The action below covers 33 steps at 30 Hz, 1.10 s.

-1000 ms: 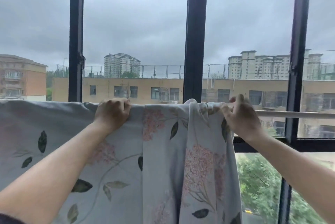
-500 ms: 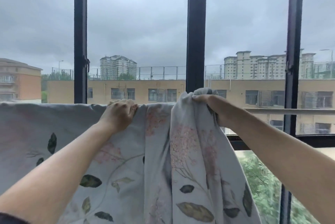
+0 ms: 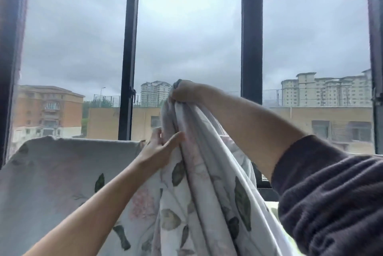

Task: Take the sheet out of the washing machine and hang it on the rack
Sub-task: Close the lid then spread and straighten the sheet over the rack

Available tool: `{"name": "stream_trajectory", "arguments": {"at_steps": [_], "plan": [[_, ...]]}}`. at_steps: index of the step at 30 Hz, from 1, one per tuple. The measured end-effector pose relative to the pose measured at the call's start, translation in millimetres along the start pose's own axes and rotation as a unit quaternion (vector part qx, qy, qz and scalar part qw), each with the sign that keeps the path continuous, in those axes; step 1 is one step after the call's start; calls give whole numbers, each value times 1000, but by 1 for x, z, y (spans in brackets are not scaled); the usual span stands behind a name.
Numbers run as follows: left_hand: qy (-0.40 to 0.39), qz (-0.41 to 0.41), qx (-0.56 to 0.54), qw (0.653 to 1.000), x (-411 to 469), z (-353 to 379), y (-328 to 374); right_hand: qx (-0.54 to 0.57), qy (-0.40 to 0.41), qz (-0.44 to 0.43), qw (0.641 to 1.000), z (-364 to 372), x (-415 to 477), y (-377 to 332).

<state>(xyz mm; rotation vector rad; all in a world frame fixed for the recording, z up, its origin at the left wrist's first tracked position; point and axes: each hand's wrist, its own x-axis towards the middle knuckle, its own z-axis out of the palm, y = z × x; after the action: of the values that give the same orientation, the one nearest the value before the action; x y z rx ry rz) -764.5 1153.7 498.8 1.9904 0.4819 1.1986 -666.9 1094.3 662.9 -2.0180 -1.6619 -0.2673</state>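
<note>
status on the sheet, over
right hand grips bunched sheet high. left hand rests against folds. left part draped flat. nothing blocking.

The one head-worn camera is looking forward from the person's eye level, facing the window [image 3: 251, 48] squarely and sitting close to the sheet [image 3: 62, 172], which is filling the lower view.
</note>
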Motion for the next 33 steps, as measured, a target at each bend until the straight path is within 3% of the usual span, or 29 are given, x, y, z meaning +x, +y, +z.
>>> {"name": "stream_trajectory", "arguments": {"at_steps": [4, 7, 9, 11, 12, 14, 16, 18, 21, 24, 27, 30, 33], "plan": [[93, -44, -83, 991, 4, -13, 6, 79, -31, -136, 987, 33, 29, -24], [163, -71, -207, 962, 8, -52, 20, 192, -73, -175, 963, 36, 33, -7], [190, -105, -281, 935, 23, -76, 13, 208, -162, -148, 953, 41, 35, 21], [171, -166, -296, 925, 35, -92, -13, 122, -254, -43, 959, 56, 39, 58], [170, -199, -235, 936, 40, -94, -28, 71, -304, 8, 950, 65, 40, 75], [172, -256, -8, 951, 44, -92, -51, 40, -390, 92, 915, 75, 47, 101], [208, -275, 236, 908, 42, -85, -57, 88, -446, 90, 886, 69, 44, 115], [241, -225, 358, 874, 39, -75, -49, 95, -461, 39, 881, 58, 31, 119], [276, -23, 448, 850, 33, -56, -36, 40, -444, 21, 895, 47, 15, 127], [151, 108, 437, 880, 31, -28, -26, -72, -401, 3, 913, 42, -5, 141], [2, 187, 443, 877, 34, 3, -26, -120, -269, -55, 954, 39, -27, 158], [7, 253, 437, 863, 37, 23, -28, -44, -185, -57, 980, 37, -56, 183], [29, 280, 418, 864, 40, 31, -27, -26, -149, -36, 988, 34, -79, 209]]}}
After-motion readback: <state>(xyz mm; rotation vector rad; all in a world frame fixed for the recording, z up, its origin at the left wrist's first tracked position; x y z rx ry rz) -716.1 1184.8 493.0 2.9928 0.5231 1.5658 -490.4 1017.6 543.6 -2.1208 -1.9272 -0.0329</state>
